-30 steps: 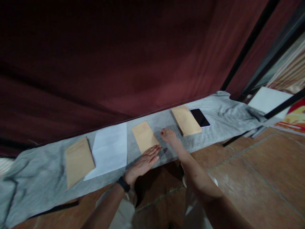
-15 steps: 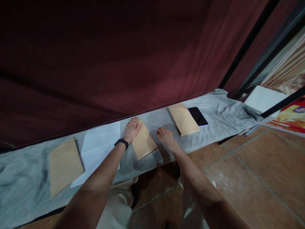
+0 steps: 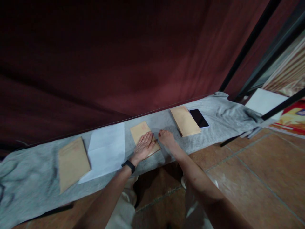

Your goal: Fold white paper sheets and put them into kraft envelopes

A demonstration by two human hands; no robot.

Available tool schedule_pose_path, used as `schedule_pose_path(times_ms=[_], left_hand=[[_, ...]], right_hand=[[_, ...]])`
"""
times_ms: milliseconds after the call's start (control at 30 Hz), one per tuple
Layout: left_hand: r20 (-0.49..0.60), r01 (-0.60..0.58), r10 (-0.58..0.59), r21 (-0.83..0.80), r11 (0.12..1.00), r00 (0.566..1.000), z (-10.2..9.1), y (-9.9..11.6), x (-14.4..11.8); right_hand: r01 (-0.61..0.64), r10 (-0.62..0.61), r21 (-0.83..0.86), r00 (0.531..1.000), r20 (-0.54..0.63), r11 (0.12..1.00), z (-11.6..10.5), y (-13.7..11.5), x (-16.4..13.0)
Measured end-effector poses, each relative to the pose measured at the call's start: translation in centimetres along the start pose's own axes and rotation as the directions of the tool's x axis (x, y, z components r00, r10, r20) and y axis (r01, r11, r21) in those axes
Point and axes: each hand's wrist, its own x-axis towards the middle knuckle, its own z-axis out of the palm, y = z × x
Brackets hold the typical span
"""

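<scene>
We see the left hand (image 3: 143, 146) lying flat, fingers together and stretched, palm down on the middle tan paper envelope (image 3: 141, 133), which rests on the grey cloth (image 3: 214, 119) covering the long narrow desk. The right hand (image 3: 166, 138) rests just beside the envelope's right edge, fingers curled on the cloth; whether it pinches anything we cannot tell. A black wristband (image 3: 128, 165) sits on the left wrist. Left of the envelope lies a white sheet of paper (image 3: 106, 152), then a second tan envelope (image 3: 71, 163). To the right lies a third tan envelope (image 3: 185, 120), with a dark-screened phone (image 3: 199, 118) touching its far side. A dark red curtain (image 3: 119, 57) hangs behind.
</scene>
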Motion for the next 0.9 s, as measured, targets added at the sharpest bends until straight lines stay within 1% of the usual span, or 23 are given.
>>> schedule_pose_path(times_ms=[100,167,233,300,400,500,600,700,767,833,900], left_hand=[[0.049,-0.008,0.010,-0.037,0.999,0.999,0.1,1.7,-2.5],[0.048,-0.031,0.033,-0.051,0.998,0.998,-0.2,2.6,-4.0],[0.000,-0.039,0.039,-0.073,0.997,0.999,-0.5,3.3,-5.3],[-0.075,-0.010,0.002,-0.113,0.994,0.997,-0.8,3.8,-6.1],[-0.162,0.031,-0.059,-0.169,0.985,0.985,-1.3,4.2,-6.6],[-0.183,0.054,-0.094,-0.212,0.976,0.979,-1.6,4.5,-6.6],[-0.209,0.107,-0.176,-0.304,0.947,0.962,-1.8,4.9,-6.5],[-0.242,0.126,-0.265,-0.472,0.873,0.933,-2.3,4.8,-6.0],[-0.257,0.139,-0.358,-0.605,0.784,0.897,-3.2,4.6,-5.3],[-0.270,0.138,-0.475,-0.736,0.662,0.838,-4.6,4.4,-4.1],[-0.298,0.069,-0.590,-0.852,0.519,0.750,-6.6,4.4,-2.7]], right_hand=[[0.005,-0.005,0.005,1.000,-0.008,1.000,0.0,-0.2,-0.5],[0.009,-0.009,0.014,1.000,-0.010,1.000,0.1,-0.3,-0.9],[0.012,-0.012,0.036,1.000,-0.013,0.999,0.2,-0.3,-1.2],[0.016,-0.015,0.066,1.000,-0.020,0.998,0.4,-0.3,-1.5],[0.024,-0.022,0.121,1.000,-0.022,0.992,0.6,0.0,-1.7],[0.025,-0.024,0.200,1.000,-0.005,0.980,0.7,0.3,-1.4],[0.011,-0.017,0.311,1.000,0.015,0.950,1.0,0.6,-0.6],[-0.012,-0.013,0.457,0.999,0.051,0.890,1.1,0.9,0.5],[-0.035,-0.015,0.565,0.996,0.083,0.824,1.0,1.1,1.2],[-0.061,-0.010,0.664,0.995,0.103,0.745,0.8,1.4,1.8],[-0.076,-0.002,0.735,0.995,0.104,0.674,0.5,1.5,2.2]])
